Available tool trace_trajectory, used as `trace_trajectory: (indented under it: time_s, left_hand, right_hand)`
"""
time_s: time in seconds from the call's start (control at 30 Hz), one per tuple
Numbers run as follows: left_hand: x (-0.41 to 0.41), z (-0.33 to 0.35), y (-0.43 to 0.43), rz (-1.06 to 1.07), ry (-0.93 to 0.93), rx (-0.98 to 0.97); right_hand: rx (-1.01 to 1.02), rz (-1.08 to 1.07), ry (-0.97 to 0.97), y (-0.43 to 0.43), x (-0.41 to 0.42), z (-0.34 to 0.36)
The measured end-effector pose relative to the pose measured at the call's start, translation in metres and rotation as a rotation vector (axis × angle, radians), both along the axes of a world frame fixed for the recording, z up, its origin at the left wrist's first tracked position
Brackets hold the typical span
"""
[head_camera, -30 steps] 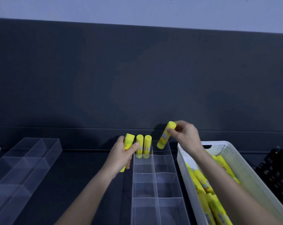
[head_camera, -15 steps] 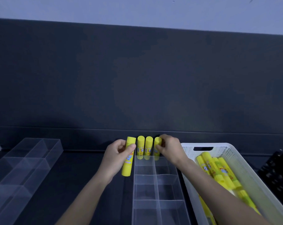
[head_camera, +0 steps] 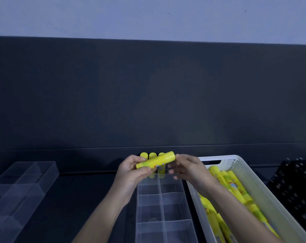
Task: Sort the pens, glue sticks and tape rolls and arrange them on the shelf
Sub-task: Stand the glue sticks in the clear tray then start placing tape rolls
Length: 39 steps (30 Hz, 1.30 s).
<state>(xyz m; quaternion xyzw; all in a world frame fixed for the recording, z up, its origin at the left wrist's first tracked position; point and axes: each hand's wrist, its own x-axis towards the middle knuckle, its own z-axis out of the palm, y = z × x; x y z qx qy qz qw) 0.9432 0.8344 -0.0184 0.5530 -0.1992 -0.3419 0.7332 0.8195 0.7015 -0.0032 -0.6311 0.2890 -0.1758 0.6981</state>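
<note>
My left hand (head_camera: 131, 174) grips a yellow glue stick (head_camera: 155, 162) that lies almost level above the far end of a clear divided organiser (head_camera: 162, 207). My right hand (head_camera: 189, 170) reaches to the stick's right end, fingertips near its cap; whether they grip it is unclear. Three yellow glue sticks (head_camera: 151, 156) stand upright in the organiser's far compartments, partly hidden behind the held one. Several more glue sticks (head_camera: 231, 188) lie in a white perforated basket (head_camera: 240, 163) to the right.
A second clear divided organiser (head_camera: 22, 188) sits at the left on the dark shelf surface. A black mesh object (head_camera: 296, 186) stands at the far right. A dark back panel rises behind everything.
My right hand let go of the third upright stick in the organiser and moved to the stick in my left hand, which has turned from upright to nearly level.
</note>
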Motion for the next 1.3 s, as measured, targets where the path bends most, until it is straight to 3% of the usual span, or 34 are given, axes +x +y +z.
trace_trajectory:
  time_s: [0.1, 0.23, 0.4, 0.5, 0.67, 0.77, 1.13, 1.3]
  left_hand:
    - [-0.008, -0.009, -0.007, -0.011, -0.102, 0.043]
    - [-0.012, -0.02, -0.016, -0.059, -0.459, 0.196]
    - [-0.001, -0.03, -0.017, -0.033, -0.97, 0.552]
    - [0.0, -0.036, -0.015, -0.117, -1.177, 0.721]
    - [0.004, -0.046, -0.017, -0.142, -1.276, 0.737]
    - [0.005, -0.048, -0.019, -0.139, -1.298, 0.753]
    - [0.006, -0.053, -0.022, -0.096, -1.304, 0.743]
    - [0.003, -0.051, -0.022, -0.058, -1.284, 0.717]
  right_hand:
    - [0.164, 0.018, -0.103, 0.0, -0.007, 0.003]
    - [0.093, -0.086, -0.136, -0.001, -0.009, 0.007]
    - [-0.437, -0.323, 0.04, -0.024, 0.0, 0.008]
    - [-0.688, -0.288, 0.209, -0.03, 0.012, -0.004]
    - [-0.944, -0.147, 0.472, -0.03, 0.025, -0.036]
    - [-0.997, -0.149, 0.524, -0.031, 0.025, -0.041]
    - [-0.98, -0.137, 0.461, -0.026, 0.02, -0.031]
    - [-1.0, -0.187, 0.395, -0.024, -0.023, -0.018]
